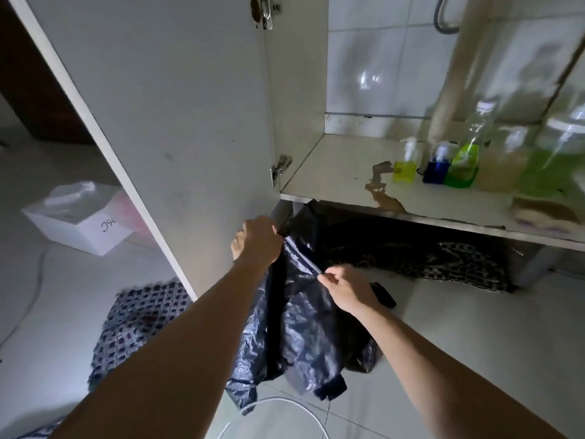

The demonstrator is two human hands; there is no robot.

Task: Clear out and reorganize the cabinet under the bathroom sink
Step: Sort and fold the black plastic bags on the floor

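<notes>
A black plastic bag (300,337) hangs in front of the open cabinet, its top edge stretched between my hands. My left hand (258,240) grips one end of the bag's rim beside the cabinet door (152,90). My right hand (345,288) pinches the rim lower and to the right. The cabinet floor (332,172) is stained and peeling at its front edge. Along its right side stand a yellow pump bottle (405,167), a blue pump bottle (437,169), a green bottle (462,167) and larger clear bottles (512,160).
A white box (79,226) sits on the tiled floor at left. A checked cloth (139,324) lies on the floor behind the door, another (443,261) under the cabinet. A sponge (538,210) rests at the shelf's front right. A white cable (285,403) curves near the bottom.
</notes>
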